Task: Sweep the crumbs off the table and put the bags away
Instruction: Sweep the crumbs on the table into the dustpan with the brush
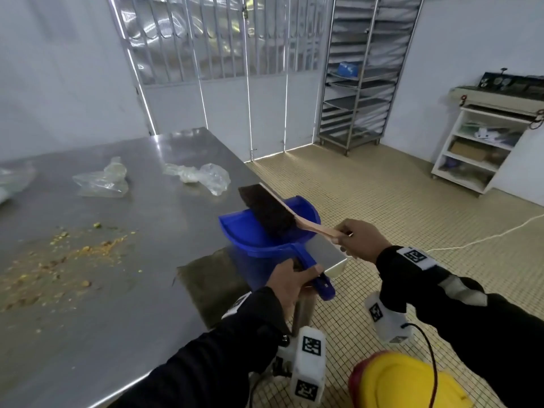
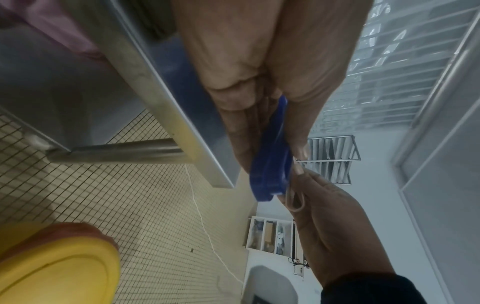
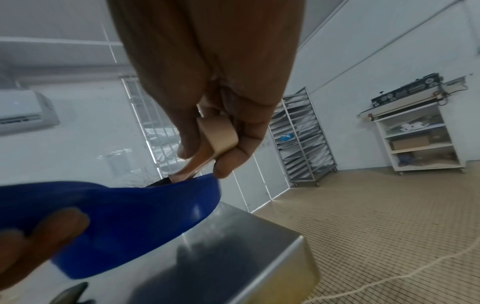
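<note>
Left grip [image 1: 290, 276] holds light, stiff dustpan [image 1: 259, 231] handle | right grip [image 1: 363, 240] holds brush [image 1: 272, 209] handle | I'd pinch limp bags [image 1: 203, 176] by folds

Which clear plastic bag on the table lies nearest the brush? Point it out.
The crumpled bag at the right, just beyond the brush bristles and the dustpan. The other bag lies further left, above the crumbs.

Head cam looks forward and down from above over the desk [image 1: 123, 290] corner and floor. Left wrist cam sits very close under the palm, facing the floor; right wrist cam equally close, facing the room. All share the blue dustpan [image 1: 253, 231].
</note>
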A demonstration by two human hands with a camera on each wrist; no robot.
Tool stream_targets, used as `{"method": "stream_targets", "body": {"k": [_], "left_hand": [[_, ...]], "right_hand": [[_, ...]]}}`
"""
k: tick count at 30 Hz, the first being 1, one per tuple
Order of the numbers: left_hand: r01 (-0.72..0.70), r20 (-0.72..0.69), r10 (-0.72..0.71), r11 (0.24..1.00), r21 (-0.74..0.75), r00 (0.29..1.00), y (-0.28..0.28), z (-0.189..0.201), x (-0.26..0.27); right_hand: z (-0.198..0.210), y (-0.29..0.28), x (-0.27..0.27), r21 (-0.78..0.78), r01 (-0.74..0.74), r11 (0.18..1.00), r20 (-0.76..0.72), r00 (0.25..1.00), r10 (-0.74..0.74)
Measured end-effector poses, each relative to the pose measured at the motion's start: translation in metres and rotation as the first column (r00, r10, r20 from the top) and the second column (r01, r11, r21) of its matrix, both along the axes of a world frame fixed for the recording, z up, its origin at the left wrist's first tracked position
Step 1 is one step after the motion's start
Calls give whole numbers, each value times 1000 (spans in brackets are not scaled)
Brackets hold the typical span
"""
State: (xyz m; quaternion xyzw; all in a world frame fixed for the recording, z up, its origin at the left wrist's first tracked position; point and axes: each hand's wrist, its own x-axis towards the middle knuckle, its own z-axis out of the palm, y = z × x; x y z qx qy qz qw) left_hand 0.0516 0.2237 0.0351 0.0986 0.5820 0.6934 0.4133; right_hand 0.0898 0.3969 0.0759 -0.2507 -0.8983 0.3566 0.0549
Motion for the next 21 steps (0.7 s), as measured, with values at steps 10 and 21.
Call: {"method": "stream_targets", "body": {"k": [10, 21], "left_hand": [[-117, -120, 123, 991, 58, 985, -105, 15, -25], [-494, -79, 493, 870, 9, 867, -300, 7, -22]], "right_hand": [[26, -92, -50, -30, -256, 966, 59, 964, 258], [36, -290, -93, -417, -478, 773, -42, 860, 509]]}}
